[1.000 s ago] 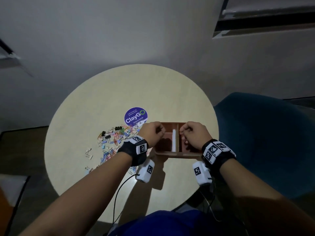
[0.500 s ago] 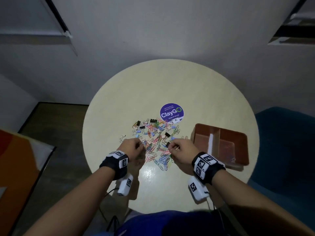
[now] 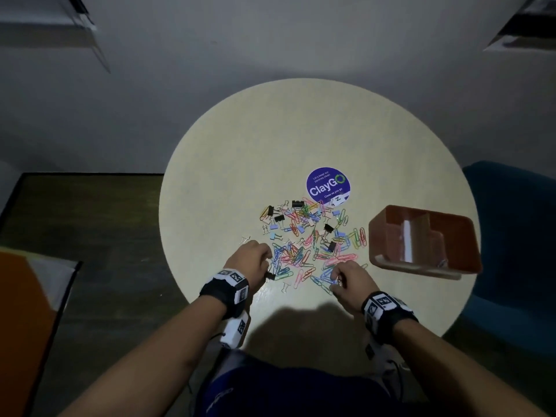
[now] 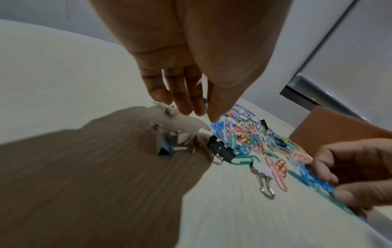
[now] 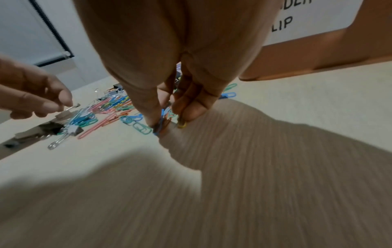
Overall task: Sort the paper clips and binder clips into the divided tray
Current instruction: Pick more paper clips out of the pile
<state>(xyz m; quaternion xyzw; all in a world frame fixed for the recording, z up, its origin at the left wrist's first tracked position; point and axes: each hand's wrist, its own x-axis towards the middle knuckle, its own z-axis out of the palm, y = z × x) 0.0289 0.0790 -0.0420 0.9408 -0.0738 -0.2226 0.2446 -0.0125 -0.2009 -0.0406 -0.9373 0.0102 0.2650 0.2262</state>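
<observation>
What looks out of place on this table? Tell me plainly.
The divided tray sits askew at the right edge of the table, apparently reaching the rim, where a nudge might tip it off. The clips lie in a loose tangled heap, a few overlapping the purple sticker. Nothing looks damaged.

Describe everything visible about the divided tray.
The divided tray is a reddish-brown rectangular box that looks like plastic, open at the top, with inner dividers making compartments. A white strip lies along one divider. It sits on the round table near its right edge, right of the clip pile. One small metal clip lies in its near right corner. Neither hand touches it. The right wrist view shows a white label on its wall.
</observation>
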